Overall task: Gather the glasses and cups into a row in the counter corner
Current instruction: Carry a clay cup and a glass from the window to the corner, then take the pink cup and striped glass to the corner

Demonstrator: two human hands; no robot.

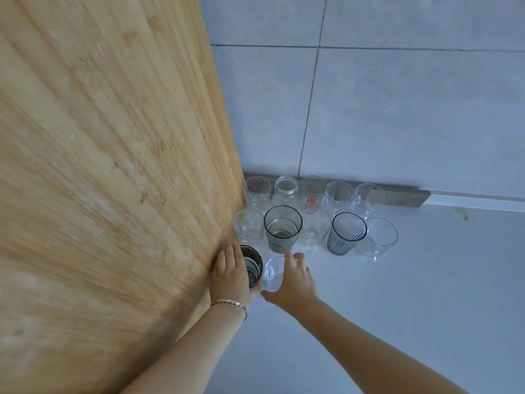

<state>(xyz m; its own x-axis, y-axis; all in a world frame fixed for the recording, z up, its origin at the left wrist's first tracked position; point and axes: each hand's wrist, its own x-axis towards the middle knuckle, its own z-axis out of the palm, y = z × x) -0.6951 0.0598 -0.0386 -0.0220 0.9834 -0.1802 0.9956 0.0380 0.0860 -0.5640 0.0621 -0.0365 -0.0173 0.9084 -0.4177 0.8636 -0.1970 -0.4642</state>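
A home kitchen is suggested. A pale counter (426, 280) is bounded at the back by a wall of large grey tiles (397, 109) with grout lines, and on the left by a tall bamboo panel (99, 166), as found on a cupboard side. Household drinkware is gathered in the corner: clear mugs (257, 190), a jar (285, 190), a printed glass (312, 194) and smoked tumblers (282, 227). A metal strip (397, 196) is fixed along the foot of the tiles
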